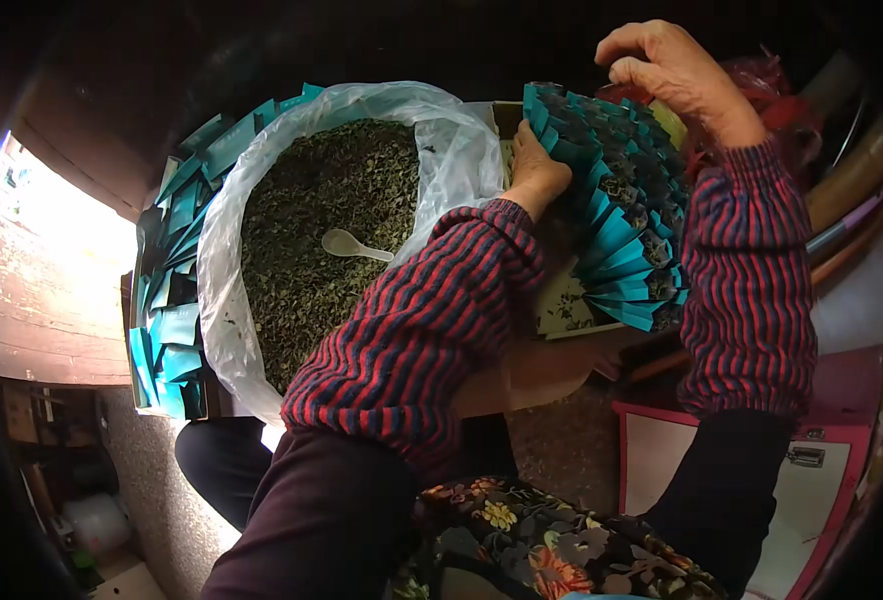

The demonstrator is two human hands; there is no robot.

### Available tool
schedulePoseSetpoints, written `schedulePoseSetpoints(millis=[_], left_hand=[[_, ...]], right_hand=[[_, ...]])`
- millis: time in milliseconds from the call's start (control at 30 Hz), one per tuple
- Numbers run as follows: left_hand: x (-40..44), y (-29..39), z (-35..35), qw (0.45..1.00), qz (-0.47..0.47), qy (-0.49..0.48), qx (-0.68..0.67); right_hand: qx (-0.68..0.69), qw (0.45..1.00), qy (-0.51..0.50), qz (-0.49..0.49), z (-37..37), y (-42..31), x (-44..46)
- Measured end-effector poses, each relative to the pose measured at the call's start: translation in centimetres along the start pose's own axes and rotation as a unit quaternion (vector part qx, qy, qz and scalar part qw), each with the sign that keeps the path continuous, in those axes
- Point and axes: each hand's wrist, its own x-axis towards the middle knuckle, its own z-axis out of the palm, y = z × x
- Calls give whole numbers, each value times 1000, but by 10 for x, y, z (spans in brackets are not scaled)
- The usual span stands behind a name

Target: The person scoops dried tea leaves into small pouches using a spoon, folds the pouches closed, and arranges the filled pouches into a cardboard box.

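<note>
Teal packets (616,250) stand packed upright in a box (571,328), with dark leaf bits at their upturned mouths. My left hand (539,172) is closed at the left end of the rows, thumb and fingers against a teal packet; part of its fingers is hidden. Above the far right of the rows, my right hand (676,75) is raised with bent fingers apart and nothing visible in it. Left of the box, a large clear plastic bag (223,250) holds dried green leaves (311,270). A whitish plastic spoon (346,243) lies on the leaves.
More teal packets (176,325) fill a box at the left, partly behind the bag. Red plastic (761,85) lies beyond my right forearm. A pink-edged white case (821,480) with a metal latch stands at lower right. Floral fabric (521,530) covers my lap.
</note>
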Motion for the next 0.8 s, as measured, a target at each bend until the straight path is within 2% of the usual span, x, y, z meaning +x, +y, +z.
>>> schedulePoseSetpoints(millis=[67, 133, 167, 233, 267, 400, 533, 633, 700, 800], left_hand=[[1, -1, 2, 1000, 9, -11, -6], [1, -2, 6, 996, 39, 75, 17], [2, -2, 6, 996, 40, 75, 19], [3, 0, 4, 997, 28, 63, 15], [8, 2, -3, 1000, 12, -4, -26], [13, 1, -9, 994, 30, -44, -96], [16, -3, -8, 993, 12, -41, -110], [23, -7, -7, 993, 20, -64, -92], [25, -10, -5, 992, 53, -49, -102], [24, -13, -3, 994, 41, -28, -94]], right_hand=[[7, 999, -32, 17, -6, 8, -7], [-42, 995, -7, -93, -6, 8, -17], [-65, 995, -22, -69, -7, 7, -20], [-61, 995, -8, -83, -8, 4, -34], [-57, 993, 4, -99, -9, 3, -40], [-11, 997, 9, -71, -13, 0, -65], [12, 996, 52, -67, -7, -3, -83], [7, 996, 61, -71, -6, -2, -89], [7, 996, 57, -69, -4, -1, -91], [-7, 997, 45, -56, -6, -4, -84]])
